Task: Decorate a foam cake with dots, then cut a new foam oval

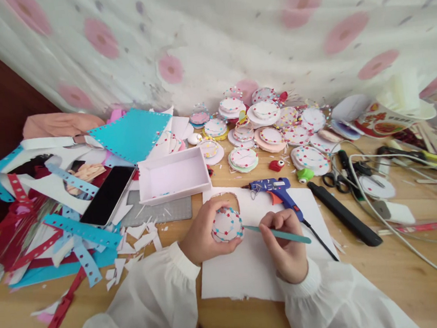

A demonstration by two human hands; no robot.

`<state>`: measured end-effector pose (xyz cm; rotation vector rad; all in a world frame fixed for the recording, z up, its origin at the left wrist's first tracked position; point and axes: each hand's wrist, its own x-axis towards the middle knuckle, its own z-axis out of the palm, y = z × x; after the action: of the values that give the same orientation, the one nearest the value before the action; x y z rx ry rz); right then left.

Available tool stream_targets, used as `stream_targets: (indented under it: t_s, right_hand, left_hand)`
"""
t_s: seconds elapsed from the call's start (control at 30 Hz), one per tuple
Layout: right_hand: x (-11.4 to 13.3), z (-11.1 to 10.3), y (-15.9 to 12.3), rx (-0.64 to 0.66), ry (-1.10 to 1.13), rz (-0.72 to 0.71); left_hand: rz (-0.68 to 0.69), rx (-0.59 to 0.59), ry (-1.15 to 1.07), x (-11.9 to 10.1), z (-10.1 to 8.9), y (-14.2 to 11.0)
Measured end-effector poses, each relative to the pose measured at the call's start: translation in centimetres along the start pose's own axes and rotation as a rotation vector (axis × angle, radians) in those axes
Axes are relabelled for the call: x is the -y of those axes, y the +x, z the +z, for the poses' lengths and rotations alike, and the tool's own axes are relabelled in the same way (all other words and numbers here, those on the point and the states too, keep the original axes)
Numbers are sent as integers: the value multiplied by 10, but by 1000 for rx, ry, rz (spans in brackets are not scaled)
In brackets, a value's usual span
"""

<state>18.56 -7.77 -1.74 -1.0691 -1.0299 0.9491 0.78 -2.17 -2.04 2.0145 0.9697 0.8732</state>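
Note:
My left hand point(205, 232) grips a small round white paper piece point(227, 225) by its edges, thumb below and fingers above. Rings of tiny red and blue shapes decorate its face. In my right hand point(286, 245) are slim teal tweezers point(287, 235), pinched between thumb and fingers. Their pointed tip reaches left to the right edge of the round piece; whether it touches, I cannot tell. Both hands are over a white sheet point(237, 278). Just beyond them lies a blue hot glue gun point(277, 192), its nozzle pointing left.
A white open box point(175, 176) stands on a grey cutting mat point(169, 210). Several decorated round pieces point(243, 157) crowd the back. At left are a phone point(108, 195) and coloured paper scraps point(82, 231). Scissors point(335, 182), a black bar point(345, 213) and a white cable point(399, 237) lie right.

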Motion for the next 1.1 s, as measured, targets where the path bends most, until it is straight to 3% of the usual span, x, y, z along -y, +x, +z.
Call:
stream_targets:
  t_s: [0.57, 0.77, 1.1]
  right_hand:
    - [-4, -2, -2, 37, -56, -41]
    - [-3, -4, -2, -31, -55, -54]
    - [-4, -5, 2, -11, 78, 47]
  left_hand:
    - [25, 8, 0, -1, -1, 1]
    - [55, 18, -17, -1, -2, 1]
    - [57, 16, -11, -1, -1, 1]
